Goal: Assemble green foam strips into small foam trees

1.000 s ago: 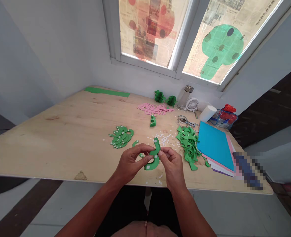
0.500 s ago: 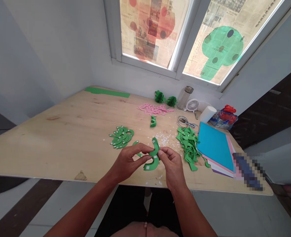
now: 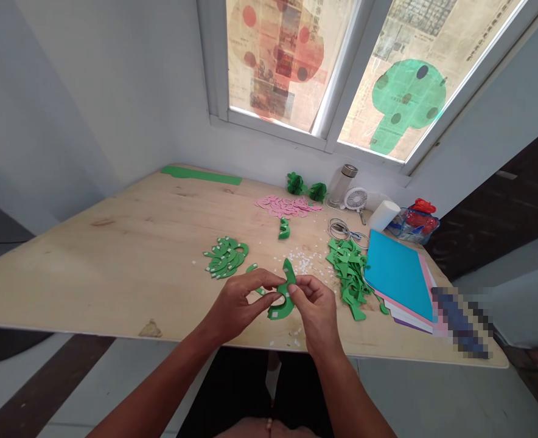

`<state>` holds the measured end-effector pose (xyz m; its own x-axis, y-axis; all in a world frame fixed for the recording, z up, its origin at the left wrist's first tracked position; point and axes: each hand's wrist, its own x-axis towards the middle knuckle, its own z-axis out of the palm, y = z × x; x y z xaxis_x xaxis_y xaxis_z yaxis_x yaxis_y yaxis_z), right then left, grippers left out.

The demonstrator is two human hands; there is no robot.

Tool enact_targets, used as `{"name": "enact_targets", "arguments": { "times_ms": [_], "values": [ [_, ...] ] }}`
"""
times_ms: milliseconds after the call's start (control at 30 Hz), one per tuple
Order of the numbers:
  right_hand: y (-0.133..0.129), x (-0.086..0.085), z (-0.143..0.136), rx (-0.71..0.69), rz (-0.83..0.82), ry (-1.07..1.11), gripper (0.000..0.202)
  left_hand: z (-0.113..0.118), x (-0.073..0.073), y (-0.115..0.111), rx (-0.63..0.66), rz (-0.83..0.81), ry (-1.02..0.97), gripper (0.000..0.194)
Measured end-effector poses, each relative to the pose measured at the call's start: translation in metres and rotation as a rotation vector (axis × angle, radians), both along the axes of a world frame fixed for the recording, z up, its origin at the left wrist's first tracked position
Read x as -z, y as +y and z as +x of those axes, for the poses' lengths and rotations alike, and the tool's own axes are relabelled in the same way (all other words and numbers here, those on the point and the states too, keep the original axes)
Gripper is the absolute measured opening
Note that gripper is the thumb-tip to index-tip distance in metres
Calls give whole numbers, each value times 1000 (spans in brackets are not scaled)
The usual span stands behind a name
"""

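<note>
A curved green paper piece point(image 3: 280, 308) with small white squares on it is held above the table's front edge. My left hand point(image 3: 241, 299) pinches its left side between thumb and fingers. My right hand point(image 3: 313, 301) grips the right side, its thumb lying over the piece's middle near a white square. Just behind my left fingers lies another green strip point(image 3: 251, 267), partly covered. Left of it is a pile of curved green pieces point(image 3: 226, 258) bearing white squares. A small folded green piece point(image 3: 284, 229) sits farther back. Tiny white scraps point(image 3: 303, 261) are scattered beyond my hands.
Green offcuts point(image 3: 349, 274) heap up at right, beside coloured sheets point(image 3: 399, 274). Behind them are scissors point(image 3: 358, 235), tape rolls point(image 3: 339, 229), a white roll point(image 3: 384, 214), a fan point(image 3: 355, 198) and a bottle point(image 3: 343, 182). Pink cutouts point(image 3: 287, 205) lie near green paper balls point(image 3: 295, 183).
My right thumb has moved left onto the middle of the green piece, covering part of its white square. My left hand keeps its pinch. The whole view has shifted slightly.
</note>
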<state>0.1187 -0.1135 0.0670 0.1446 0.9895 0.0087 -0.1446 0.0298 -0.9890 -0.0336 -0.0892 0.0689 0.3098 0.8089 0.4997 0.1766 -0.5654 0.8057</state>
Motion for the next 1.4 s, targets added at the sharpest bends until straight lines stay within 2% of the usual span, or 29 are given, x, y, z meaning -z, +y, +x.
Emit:
{"name": "enact_targets", "arguments": {
  "times_ms": [133,300,467,667,1067,1300,1400],
  "values": [
    [0,2,1,5,39,-36,16,2,3,-6,-19,-95,-52,17],
    [0,7,2,63,59,-138,15,10,8,-11,-100,-380,-296,27],
    [0,7,1,104,94,-259,14,19,2,-11,-75,-573,-412,16],
    [-3,1,-1,117,146,-345,12,21,0,-7,-76,-612,-435,13],
    [1,6,1,125,166,-391,15,26,3,-9,-108,-637,-424,14],
    [1,8,0,155,168,-364,15,28,9,-9,-138,-588,-401,17],
    [2,8,0,149,170,-353,16,24,8,-8,-215,-478,-374,23]
  ]
}}
